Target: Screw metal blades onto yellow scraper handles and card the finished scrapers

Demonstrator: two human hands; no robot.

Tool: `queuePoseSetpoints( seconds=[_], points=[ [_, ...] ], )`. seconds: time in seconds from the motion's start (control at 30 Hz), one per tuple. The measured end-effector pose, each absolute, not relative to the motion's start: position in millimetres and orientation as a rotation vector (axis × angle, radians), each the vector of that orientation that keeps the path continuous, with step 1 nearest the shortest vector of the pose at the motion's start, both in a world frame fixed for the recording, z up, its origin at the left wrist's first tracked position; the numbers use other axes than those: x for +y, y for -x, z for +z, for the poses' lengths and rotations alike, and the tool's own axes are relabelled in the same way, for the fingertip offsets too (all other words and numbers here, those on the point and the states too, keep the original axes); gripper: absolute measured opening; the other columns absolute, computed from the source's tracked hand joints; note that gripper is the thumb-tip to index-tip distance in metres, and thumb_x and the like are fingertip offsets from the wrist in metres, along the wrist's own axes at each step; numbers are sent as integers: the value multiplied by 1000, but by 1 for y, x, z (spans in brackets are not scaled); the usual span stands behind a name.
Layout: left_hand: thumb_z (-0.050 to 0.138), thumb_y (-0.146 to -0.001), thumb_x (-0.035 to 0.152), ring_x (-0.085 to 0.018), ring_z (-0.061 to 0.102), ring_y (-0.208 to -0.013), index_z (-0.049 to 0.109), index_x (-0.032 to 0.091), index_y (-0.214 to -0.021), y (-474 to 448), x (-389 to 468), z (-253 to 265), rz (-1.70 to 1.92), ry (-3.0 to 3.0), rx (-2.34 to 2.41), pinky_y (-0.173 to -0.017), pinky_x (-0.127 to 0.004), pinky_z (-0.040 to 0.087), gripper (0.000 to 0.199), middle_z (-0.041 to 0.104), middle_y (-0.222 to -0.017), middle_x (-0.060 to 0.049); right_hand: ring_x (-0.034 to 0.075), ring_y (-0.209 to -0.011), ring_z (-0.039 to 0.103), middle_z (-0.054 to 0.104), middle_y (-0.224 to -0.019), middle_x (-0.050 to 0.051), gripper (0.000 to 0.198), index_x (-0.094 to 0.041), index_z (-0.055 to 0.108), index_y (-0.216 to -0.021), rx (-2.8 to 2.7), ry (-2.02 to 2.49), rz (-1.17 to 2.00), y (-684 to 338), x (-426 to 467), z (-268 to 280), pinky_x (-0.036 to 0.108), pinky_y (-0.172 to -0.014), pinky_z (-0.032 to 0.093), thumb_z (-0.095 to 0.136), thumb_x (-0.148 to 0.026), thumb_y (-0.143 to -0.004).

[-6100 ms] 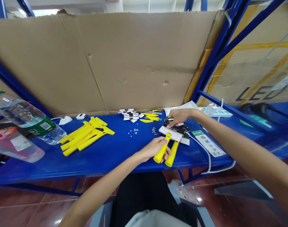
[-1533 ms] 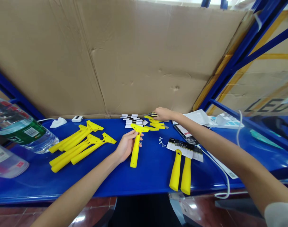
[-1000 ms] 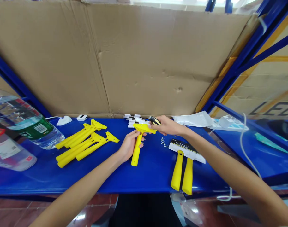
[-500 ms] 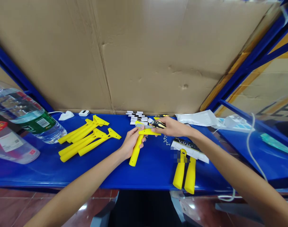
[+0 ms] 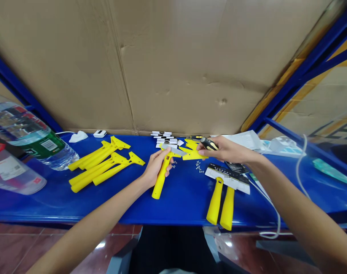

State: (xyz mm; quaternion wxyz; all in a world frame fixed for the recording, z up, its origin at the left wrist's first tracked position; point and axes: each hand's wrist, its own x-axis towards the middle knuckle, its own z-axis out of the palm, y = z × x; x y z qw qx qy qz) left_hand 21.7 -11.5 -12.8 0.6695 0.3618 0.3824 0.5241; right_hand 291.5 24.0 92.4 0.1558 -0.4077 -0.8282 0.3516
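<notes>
My left hand (image 5: 158,164) is closed around a yellow scraper (image 5: 161,179), its handle slanting down toward the table's front. Across the scraper's head lies a flat grey metal blade (image 5: 175,151), the thumb close to its left end. My right hand (image 5: 223,148) grips a black and yellow screwdriver (image 5: 209,144). Its fingertips also touch a yellow plate-like piece (image 5: 194,155), just right of the blade; whether they pinch it I cannot tell. More yellow pieces (image 5: 191,144) lie behind that one. Small loose screws (image 5: 198,166) are scattered on the blue table (image 5: 173,205) below.
Several yellow scraper handles (image 5: 105,167) lie at left, by a water bottle (image 5: 45,140) and a pink-tinted plastic container (image 5: 16,173). Small white packets (image 5: 163,139) are stacked behind. Two scrapers (image 5: 227,207) with a black-and-white card (image 5: 227,177) lie right, near a white cable (image 5: 276,213).
My right hand, with the screwdriver, has moved right, away from the scraper head. The yellow plate-like piece is now right of the head, and more of the blade shows.
</notes>
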Motion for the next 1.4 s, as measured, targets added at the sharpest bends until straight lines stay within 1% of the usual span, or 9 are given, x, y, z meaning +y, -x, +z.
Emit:
queuePoseSetpoints(
  seconds=[0.2, 0.4, 0.7, 0.8, 0.93, 1.0, 1.17, 1.3, 1.4],
  points=[
    [81, -86, 61, -9, 51, -43, 64, 17, -89, -23, -12, -12, 1165, -858, 886, -34, -21, 41, 47, 66, -72, -3, 8, -47, 42, 77, -85, 2, 59, -18, 65, -135, -2179, 1078, 1333, -270, 19, 95, 27, -46, 34, 80, -48, -87],
    [78, -88, 60, -10, 52, -41, 65, 16, -86, -23, -9, -16, 1173, -856, 907, -33, -22, 40, 46, 66, -70, -3, 8, -52, 43, 61, -75, -2, 40, -18, 70, -99, -1950, 976, 1374, -239, 28, 81, 26, -46, 33, 87, -49, -81],
    [80, -85, 63, -11, 53, -43, 65, 18, -89, -23, -11, -13, 1168, -835, 914, -33, -22, 40, 48, 65, -69, -2, 6, -46, 37, 64, -79, -3, 42, -22, 67, -116, -1841, 943, 1430, -218, 35, 79, 26, -39, 24, 86, -37, -82],
    [79, -86, 63, -10, 53, -43, 66, 17, -89, -23, -11, -14, 1164, -843, 904, -33, -22, 41, 48, 65, -70, -2, 6, -47, 39, 64, -80, -2, 31, -21, 65, -98, -1832, 968, 1425, -215, 37, 79, 26, -39, 25, 84, -40, -84],
    [80, -86, 62, -10, 52, -43, 64, 17, -85, -23, -11, -15, 1158, -857, 905, -33, -22, 41, 48, 66, -70, -2, 6, -49, 36, 52, -71, -5, 41, -21, 57, -81, -1789, 999, 1349, -214, 43, 75, 27, -41, 25, 87, -49, -82],
    [79, -86, 63, -10, 52, -42, 64, 17, -84, -24, -12, -15, 1156, -862, 906, -33, -22, 41, 48, 66, -70, -2, 7, -50, 36, 50, -70, -5, 42, -21, 59, -86, -1754, 996, 1323, -213, 43, 74, 28, -42, 25, 91, -48, -78],
    [77, -88, 64, -10, 51, -40, 63, 17, -81, -25, -13, -14, 1156, -872, 905, -32, -23, 41, 49, 65, -68, -3, 8, -52, 41, 59, -85, -3, 57, -27, 64, -122, -1750, 941, 1328, -210, 40, 75, 28, -40, 30, 92, -41, -75],
    [78, -87, 63, -10, 52, -41, 63, 18, -84, -24, -13, -15, 1152, -859, 900, -33, -23, 41, 48, 66, -68, -2, 12, -58, 52, 60, -81, 0, 41, -24, 65, -100, -1641, 981, 1271, -207, 39, 75, 26, -37, 27, 91, -46, -76],
    [78, -87, 62, -10, 51, -41, 63, 17, -83, -24, -13, -15, 1146, -845, 909, -34, -23, 41, 48, 66, -70, -3, 15, -61, 57, 60, -72, 2, 46, -22, 60, -81, -1546, 1036, 1189, -205, 37, 72, 25, -38, 27, 94, -50, -71]
  ],
)
